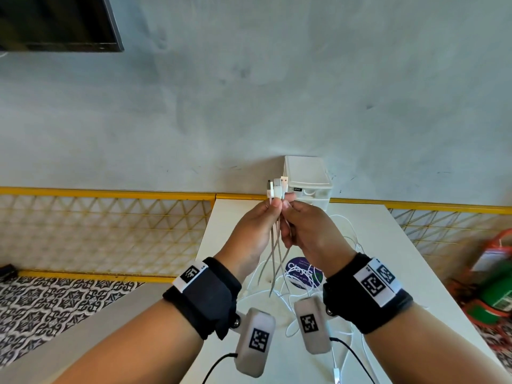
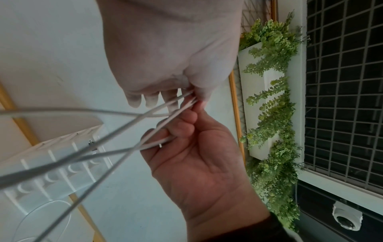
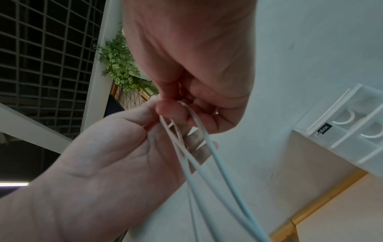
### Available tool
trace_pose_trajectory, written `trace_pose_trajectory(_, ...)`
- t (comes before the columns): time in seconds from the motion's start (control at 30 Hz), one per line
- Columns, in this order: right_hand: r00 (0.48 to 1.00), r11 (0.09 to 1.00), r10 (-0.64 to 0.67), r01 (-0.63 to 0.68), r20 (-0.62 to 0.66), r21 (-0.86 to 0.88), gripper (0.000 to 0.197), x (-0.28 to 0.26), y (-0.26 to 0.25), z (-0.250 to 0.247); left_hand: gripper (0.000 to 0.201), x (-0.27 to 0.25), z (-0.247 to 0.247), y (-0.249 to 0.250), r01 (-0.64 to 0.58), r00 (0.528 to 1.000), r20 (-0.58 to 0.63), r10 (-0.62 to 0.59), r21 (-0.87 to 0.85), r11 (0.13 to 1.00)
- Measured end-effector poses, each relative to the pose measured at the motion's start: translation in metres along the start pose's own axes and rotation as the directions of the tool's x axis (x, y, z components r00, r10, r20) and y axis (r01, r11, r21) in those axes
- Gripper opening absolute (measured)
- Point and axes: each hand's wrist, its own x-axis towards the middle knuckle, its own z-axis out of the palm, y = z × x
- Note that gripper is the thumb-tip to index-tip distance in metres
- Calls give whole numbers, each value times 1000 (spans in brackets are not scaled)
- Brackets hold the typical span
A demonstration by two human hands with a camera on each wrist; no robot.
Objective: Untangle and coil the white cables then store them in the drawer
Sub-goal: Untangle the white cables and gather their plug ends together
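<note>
- I see both hands raised together at the centre of the head view, above the white table [image 1: 388,245].
- My left hand [image 1: 249,231] pinches the white cables [image 1: 277,245] just below their plugs; thumb and fingertips are closed narrow on the strands.
- My right hand [image 1: 307,231] is curled round the same bundle, touching the left hand. In the left wrist view this hand [image 2: 199,157] sits lower centre with its fingers [image 2: 182,127] folded over several strands.
- The cable plugs [image 1: 277,187] stand upright above the fingertips, side by side, at centre frame. I count about four; the exact number is unclear.
- Below the hands the strands hang down, cross one another and run into loose loops on the table, at the lower centre and lower right of the head view. They are not coiled.
- In the right wrist view the cables [image 3: 207,163] fall from the pinch at centre toward the bottom edge, across the left palm [image 3: 116,163].
- The drawer unit [image 1: 307,178], white and translucent, stands at the far edge of the table against the grey wall [image 1: 249,106], just behind the plugs. Its visible drawers appear shut.
- A round purple sticker [image 1: 302,273] lies on the table under the hanging strands.
- A dark screen [image 1: 55,20] occupies the upper left corner.
</note>
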Motion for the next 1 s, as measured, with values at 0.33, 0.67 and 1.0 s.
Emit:
trace_pose_trajectory(0.33, 998, 814, 34, 8, 61, -581, 18, -2, 32, -48, 32, 32, -26, 40, -140, 933, -359, 19, -315, 939)
trace_pose_trajectory(0.67, 840, 11, 415, -390, -351, -921, 27, -11, 128, -183, 32, 45, -61, 106, -364, 827, -500, 258, -126, 923)
trace_pose_trajectory(1.0, 913, 695, 401, -355, -73, -625, 73, 0, 73, -139, 30, 27, -8, 39, -210, 908, -345, 236, 112, 971)
